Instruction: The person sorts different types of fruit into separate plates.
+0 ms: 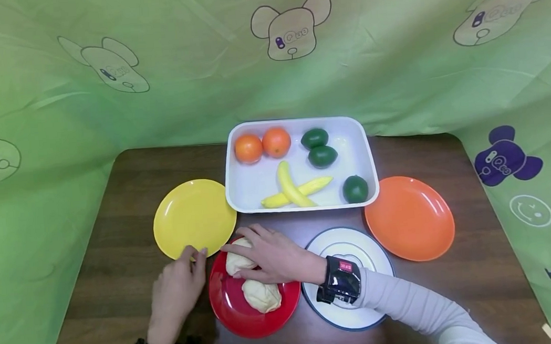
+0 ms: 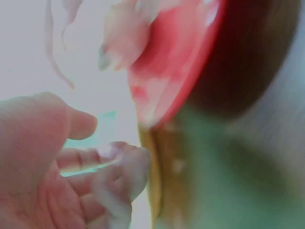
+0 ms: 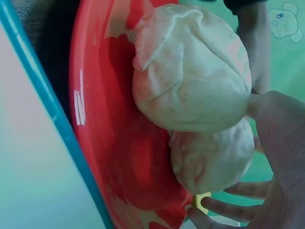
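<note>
1. One far bun on the red plate is partly covered by the right hand; the near bun is left bare just beside it.
2. The far bun is bracketed by the right hand's spread, fairly straight fingers and thumb; no firm grip is shown.
3. The left hand is loosely curled, with nothing seen held, at the rim of the yellow plate.
4. The near bun could be knocked if the thumb were swept back; the far bun could be rolled over the rim by an uneven push.
5. The white plate is partly hidden by the right forearm; the left wrist view is blurred, so contact with the yellow rim cannot be told.
</note>
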A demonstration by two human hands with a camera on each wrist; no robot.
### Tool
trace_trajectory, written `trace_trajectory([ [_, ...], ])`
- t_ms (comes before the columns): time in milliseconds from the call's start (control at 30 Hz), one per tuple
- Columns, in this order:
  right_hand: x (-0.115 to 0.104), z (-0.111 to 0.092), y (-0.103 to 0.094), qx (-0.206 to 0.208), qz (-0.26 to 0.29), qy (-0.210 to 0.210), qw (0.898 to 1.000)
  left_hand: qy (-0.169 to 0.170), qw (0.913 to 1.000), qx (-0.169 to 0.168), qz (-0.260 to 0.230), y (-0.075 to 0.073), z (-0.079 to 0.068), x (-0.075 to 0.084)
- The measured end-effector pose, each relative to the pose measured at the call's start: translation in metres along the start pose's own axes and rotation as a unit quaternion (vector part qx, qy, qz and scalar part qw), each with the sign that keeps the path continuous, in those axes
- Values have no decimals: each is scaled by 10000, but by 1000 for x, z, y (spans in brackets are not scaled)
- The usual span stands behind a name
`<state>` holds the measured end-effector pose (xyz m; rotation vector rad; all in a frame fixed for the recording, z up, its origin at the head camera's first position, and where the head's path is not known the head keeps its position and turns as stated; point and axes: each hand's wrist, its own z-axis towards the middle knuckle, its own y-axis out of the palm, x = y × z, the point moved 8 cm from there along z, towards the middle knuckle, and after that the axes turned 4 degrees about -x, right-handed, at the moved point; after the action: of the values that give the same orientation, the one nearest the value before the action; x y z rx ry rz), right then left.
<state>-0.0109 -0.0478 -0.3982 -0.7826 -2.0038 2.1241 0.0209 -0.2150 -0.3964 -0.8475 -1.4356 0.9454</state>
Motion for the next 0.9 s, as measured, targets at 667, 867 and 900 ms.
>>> trace_trajectory([
  [667,11,-9,-80,1528,34,-153,9881,-980,9871,-996,-781,0,90,-119],
  [867,61,-9,-109,1853,-18,763,9797,-646,9943,-723,-443,5,96,-115],
  [900,74,-10,-110,1776,-7,1057,9784,-597,9950,-684,-414,6,98,-114],
])
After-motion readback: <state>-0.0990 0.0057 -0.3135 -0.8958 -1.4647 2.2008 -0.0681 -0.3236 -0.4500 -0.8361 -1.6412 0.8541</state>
